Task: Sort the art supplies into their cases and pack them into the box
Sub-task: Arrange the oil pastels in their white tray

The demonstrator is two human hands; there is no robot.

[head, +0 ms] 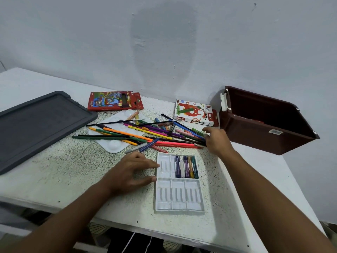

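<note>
The white plastic tray (179,181) lies on the speckled table (63,167), near its front edge. In the tray's far right compartment about six pastels (186,167) stand side by side (purple, white, yellow and teal); the other compartments hold nothing.

The left hand (131,172) rests flat on the table, its fingers (153,166) straight and a little apart, the tips touching the left rim of the tray.

The right hand (218,141) is at the right end of the heap of pencils (145,133). Its fingers point away from the camera and are hidden behind the back of the hand, so I cannot tell if they are apart or hold a pencil.

The heap lies partly over a white paint palette (116,146), which is mostly covered. Some pastels and thin black brushes are mixed in the heap, hard to count.

Behind it are the red pencil case (114,100) and the pastel box (194,112). The brown box (264,119) stands open at the right; its inside is dark. The grey lid (40,125) lies at the left, cut by the frame edge.
</note>
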